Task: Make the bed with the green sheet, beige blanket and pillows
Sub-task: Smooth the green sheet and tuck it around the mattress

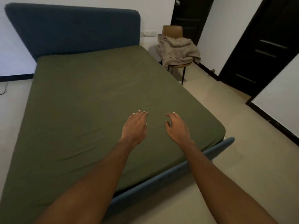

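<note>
While the green sheet (97, 102) is stretched flat, the left hand (135, 126) and right hand (177, 128) are held over it at 5 o'clock, fingers extended, nothing gripped; the beige blanket (178, 49) is heaped at 1 o'clock.

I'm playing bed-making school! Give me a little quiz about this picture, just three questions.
1. True or false: the green sheet is already spread out flat.
2. Where is the beige blanket? A) spread over the sheet B) heaped on the chair C) on the floor
3. Fill in: the left hand and the right hand are open above the sheet and hold ____.

Key: 1 true; 2 B; 3 nothing.
</note>
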